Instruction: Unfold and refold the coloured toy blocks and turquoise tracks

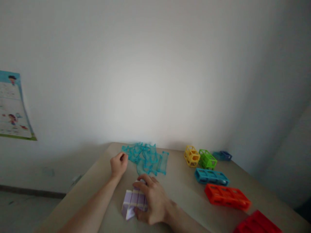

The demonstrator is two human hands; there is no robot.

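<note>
The scene is backed by a plain pale wall (145,81), against which the tabletop (179,187) is set. A poster (14,106) is fixed to the wall at the left and is cut off by the picture's edge. Toward the back of the tabletop, thin see-through teal pieces (145,155) are spread in an overlapping heap. In front of them, a lilac panelled piece (127,197) is gripped by the right hand (155,200), which is partly closed, with the thumb brought to the near side and the fingers laid over the top and far side. The step in hand is judged to be the gripping or steadying of this piece on the tabletop; for the next move, an even hold that keeps its panels together would be called for. On the right, a row of openwork pieces is formed by a red one (257,223), cut off at the lower edge, then an orange one (225,204) and a blue one (212,177). The left hand (118,165) is curled almost into a fist beside the heap; whether anything is pinched in it cannot be told. Smaller still, green (207,159), yellow (191,157) and dark-blue (226,156) frames are placed toward the back right.
</note>
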